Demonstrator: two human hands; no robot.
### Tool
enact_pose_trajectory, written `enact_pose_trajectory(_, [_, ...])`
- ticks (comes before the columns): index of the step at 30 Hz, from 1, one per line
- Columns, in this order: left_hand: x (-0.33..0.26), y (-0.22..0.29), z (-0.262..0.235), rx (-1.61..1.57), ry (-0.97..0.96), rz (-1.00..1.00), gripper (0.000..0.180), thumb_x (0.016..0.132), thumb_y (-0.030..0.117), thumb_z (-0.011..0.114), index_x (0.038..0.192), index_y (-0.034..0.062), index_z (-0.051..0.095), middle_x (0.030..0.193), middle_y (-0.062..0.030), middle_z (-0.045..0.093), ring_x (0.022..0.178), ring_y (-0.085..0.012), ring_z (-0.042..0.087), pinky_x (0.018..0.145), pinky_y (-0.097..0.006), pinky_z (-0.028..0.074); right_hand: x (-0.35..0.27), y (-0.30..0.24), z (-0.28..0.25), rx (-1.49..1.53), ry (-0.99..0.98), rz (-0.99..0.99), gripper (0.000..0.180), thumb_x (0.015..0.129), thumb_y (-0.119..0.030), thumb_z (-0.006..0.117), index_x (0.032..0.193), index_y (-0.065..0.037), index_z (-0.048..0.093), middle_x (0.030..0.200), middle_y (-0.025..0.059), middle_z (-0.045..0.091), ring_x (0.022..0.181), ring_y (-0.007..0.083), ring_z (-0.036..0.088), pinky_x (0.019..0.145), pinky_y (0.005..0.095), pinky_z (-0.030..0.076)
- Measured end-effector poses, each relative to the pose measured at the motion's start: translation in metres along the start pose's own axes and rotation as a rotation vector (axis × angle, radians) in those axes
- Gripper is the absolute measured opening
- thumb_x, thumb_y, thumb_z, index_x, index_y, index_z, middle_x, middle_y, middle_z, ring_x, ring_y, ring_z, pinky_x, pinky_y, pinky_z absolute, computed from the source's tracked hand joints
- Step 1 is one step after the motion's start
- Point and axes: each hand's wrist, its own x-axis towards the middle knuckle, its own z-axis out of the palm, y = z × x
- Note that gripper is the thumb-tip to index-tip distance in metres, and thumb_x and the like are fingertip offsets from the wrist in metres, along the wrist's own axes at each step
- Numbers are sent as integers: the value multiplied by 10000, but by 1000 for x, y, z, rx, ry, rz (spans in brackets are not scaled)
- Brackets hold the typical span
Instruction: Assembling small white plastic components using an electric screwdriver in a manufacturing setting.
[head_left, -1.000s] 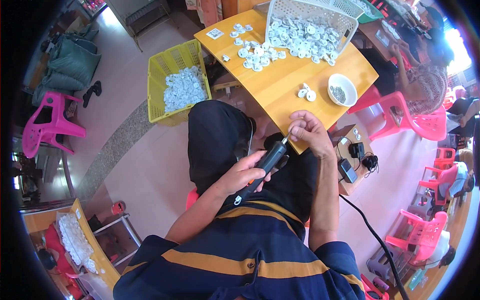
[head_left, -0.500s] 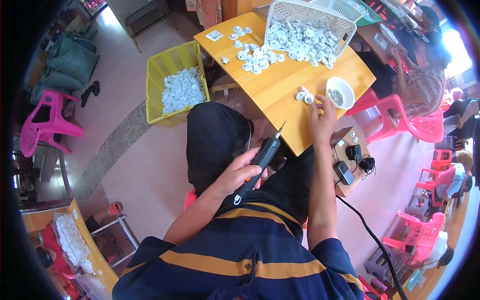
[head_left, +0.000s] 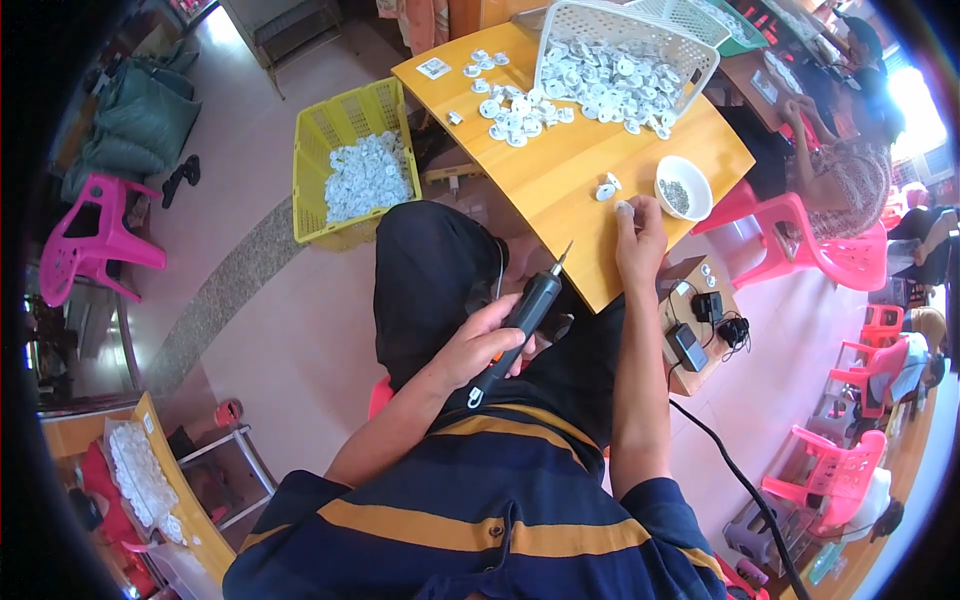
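Screwdriver gripped in left hand; right hand pinches white part at surface edge; part could drop.

A white basket is set on the table; a bowl at its right; a yellow basket on the floor, left.

1 small white square label with a dark print lies flat at the far left corner of the orange table. A clear plastic bag of white pieces, possibly a package, lies at lower left.
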Motion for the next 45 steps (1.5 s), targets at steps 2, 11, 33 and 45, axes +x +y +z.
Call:
enact_pose_trajectory(2, [0, -1, 0, 6, 6, -3, 489, 961, 133, 545, 1419, 5, 433, 948, -72, 647, 675, -126, 640, 616, -255, 535, -13, -1, 0, 183, -3, 69, 115, 965, -113, 676, 1040, -42, 626, 827, 18, 625, 723, 120, 574, 659, 291, 470])
enact_pose_trajectory(11, [2, -6, 1, 45, 20, -18, 491, 978, 123, 540, 1442, 22, 416, 974, -61, 637, 706, -110, 637, 648, -254, 539, -53, -25, 10, 497, -143, 278, 209, 982, -123, 690, 1166, -26, 701, 923, -28, 667, 765, 38, 566, 674, 190, 454])
enact_pose_trajectory(33, [15, -5, 7, 87, 50, -46, 440, 994, 103, 509, 1417, 11, 432, 963, -60, 622, 694, -107, 644, 647, -253, 565, -59, -18, 16, 448, -152, 210, 163, 948, -71, 708, 1095, -5, 736, 882, -26, 694, 782, 36, 623, 732, 201, 513])
enact_pose_trajectory(45, [16, -3, 7, 97, 55, -48, 400, 992, 109, 517, 1374, 9, 454, 959, -59, 625, 679, -107, 644, 632, -254, 568, -60, -18, 16, 408, -143, 164, 151, 945, -63, 707, 1086, -22, 743, 895, -22, 689, 773, 38, 615, 725, 206, 513])
